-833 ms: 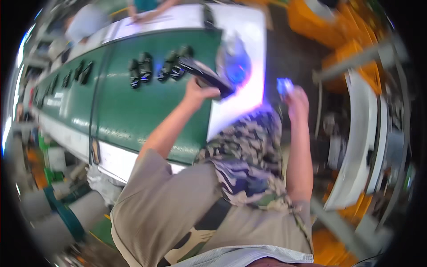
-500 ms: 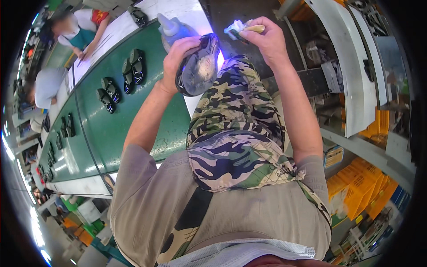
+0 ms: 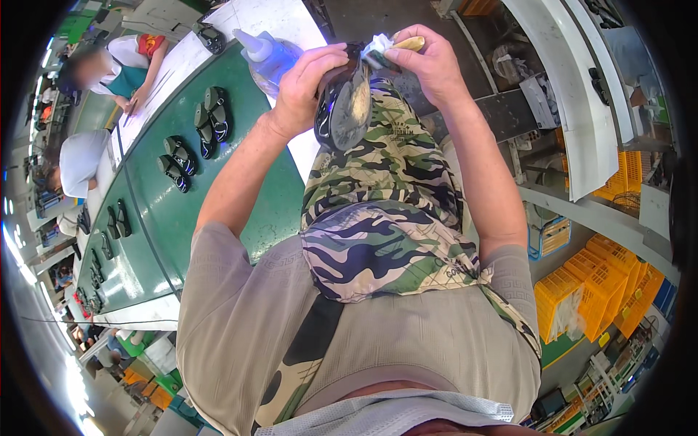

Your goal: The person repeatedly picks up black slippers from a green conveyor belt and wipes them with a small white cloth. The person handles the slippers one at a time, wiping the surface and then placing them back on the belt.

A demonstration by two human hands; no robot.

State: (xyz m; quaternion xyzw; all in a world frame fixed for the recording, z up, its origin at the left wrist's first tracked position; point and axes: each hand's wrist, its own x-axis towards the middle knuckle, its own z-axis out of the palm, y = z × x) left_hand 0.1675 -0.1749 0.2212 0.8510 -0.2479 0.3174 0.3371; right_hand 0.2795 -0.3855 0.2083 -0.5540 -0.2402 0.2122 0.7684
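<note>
My left hand (image 3: 300, 86) is closed around a dark shoe (image 3: 345, 115), held above my camouflage apron with its grey sole, marked by a pale patch, facing to the right. Between the thumb and fingers of my right hand (image 3: 435, 71) is a small tool with a yellowish handle (image 3: 410, 44). A crumpled whitish cloth (image 3: 377, 49) is bunched at the tool's other end, right up against the upper end of the shoe. Whether cloth and shoe touch, I cannot tell. Left of the shoe stands a translucent squeeze bottle (image 3: 267, 59) with a pointed nozzle.
A green conveyor belt (image 3: 251, 178) with a white border (image 3: 291, 22) runs along my left. Several dark strapped shoes (image 3: 212, 120) lie on it in pairs. A person (image 3: 131, 62) works across the belt. Yellow crates (image 3: 582, 287) stand at lower right, beneath a grey beam (image 3: 582, 225).
The shoe in my left hand has moved right and turned more edge-on. My right hand has come slightly left, bringing the cloth from apart to the shoe's upper end.
</note>
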